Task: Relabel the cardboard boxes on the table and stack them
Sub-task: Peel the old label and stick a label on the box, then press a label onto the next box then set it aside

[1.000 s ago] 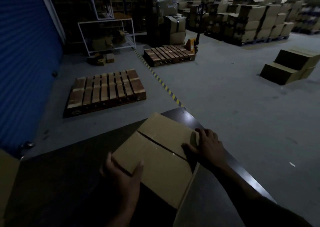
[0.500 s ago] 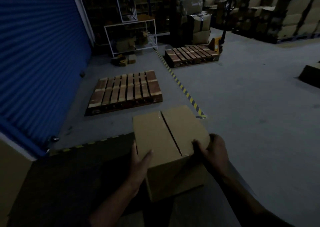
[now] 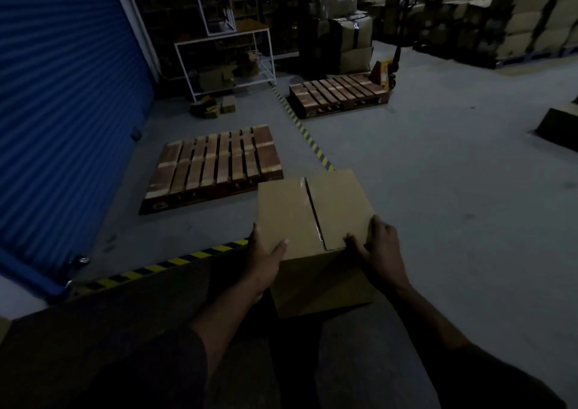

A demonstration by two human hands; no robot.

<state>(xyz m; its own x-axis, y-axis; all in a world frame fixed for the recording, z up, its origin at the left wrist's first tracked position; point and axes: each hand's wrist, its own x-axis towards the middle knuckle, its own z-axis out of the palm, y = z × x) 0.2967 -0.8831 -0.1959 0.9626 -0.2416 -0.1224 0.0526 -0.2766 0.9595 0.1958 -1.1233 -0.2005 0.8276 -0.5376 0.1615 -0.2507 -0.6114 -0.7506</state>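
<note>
A closed brown cardboard box [image 3: 309, 214], taped along its top seam, is held in front of me above the floor, beyond the far edge of the dark table [image 3: 93, 346]. My left hand [image 3: 264, 258] grips its near left corner, thumb on top. My right hand [image 3: 380, 249] grips the near right corner, thumb on the top flap. The box's underside is hidden.
An empty wooden pallet [image 3: 215, 164] lies on the floor just beyond the box, left of a yellow-black floor stripe [image 3: 312, 146]. A second pallet [image 3: 337, 92] with a pallet jack [image 3: 387, 71] sits farther back. A blue roller door [image 3: 62, 96] is at left; stacked boxes [image 3: 516, 17] at far right.
Both hands have lifted the box off the table and carried it forward and up. The view has swung left toward the pallet.
</note>
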